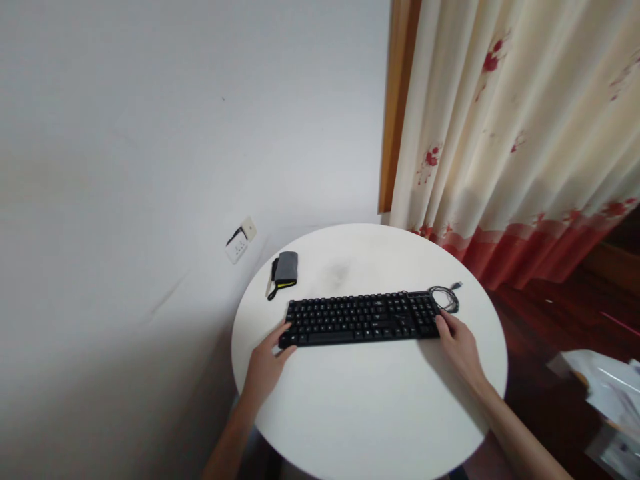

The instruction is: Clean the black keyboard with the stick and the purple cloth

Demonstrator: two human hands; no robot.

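A black keyboard (357, 319) lies across the white round table (370, 407), its long side running left to right. My left hand (267, 363) grips its left end, thumb at the front corner and fingers along the side. At the opposite end my right hand (459, 343) holds the right edge, thumb on top near the number keys; its other fingers are partly hidden. Behind that end rests the keyboard's coiled black cable (453, 301), with its USB plug (457, 285) pointing to the back right.
A folded grey cloth pouch (287, 268) with a black strap lies at the table's back left. The wall carries a socket (237, 247) beside it. Cream and red curtains (480, 153) hang behind on the right. White plastic bags (607, 387) are on the right, below table height.
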